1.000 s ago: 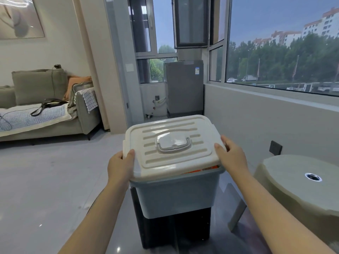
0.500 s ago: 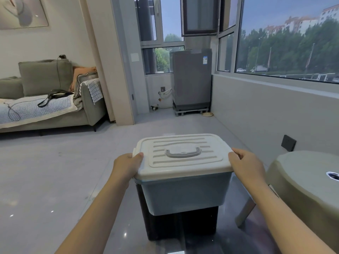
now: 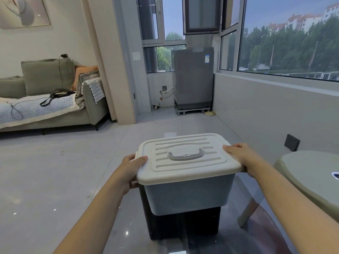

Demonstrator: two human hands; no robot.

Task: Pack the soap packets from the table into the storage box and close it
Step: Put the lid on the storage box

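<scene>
The blue-grey storage box (image 3: 189, 196) stands on a glass table (image 3: 260, 233), covered by its white ribbed lid (image 3: 185, 173) with a grey handle (image 3: 186, 155) lying flat. My left hand (image 3: 131, 171) grips the lid's left edge, thumb on top and fingers curled under the rim. My right hand (image 3: 242, 156) grips the right edge the same way. The lid sits level on the box, with no gap showing. No soap packets are visible; the box's inside is hidden.
A dark block (image 3: 183, 224) shows beneath the glass under the box. A pale green round stool (image 3: 311, 176) stands to the right. Grey tiled floor spreads left, with a sofa (image 3: 55, 107) far left and a washing machine (image 3: 193, 77) by the windows.
The lid was tilted with an orange gap showing at the front; it has come down level onto the box. Both hands stayed on its edges, and the camera tipped downward.
</scene>
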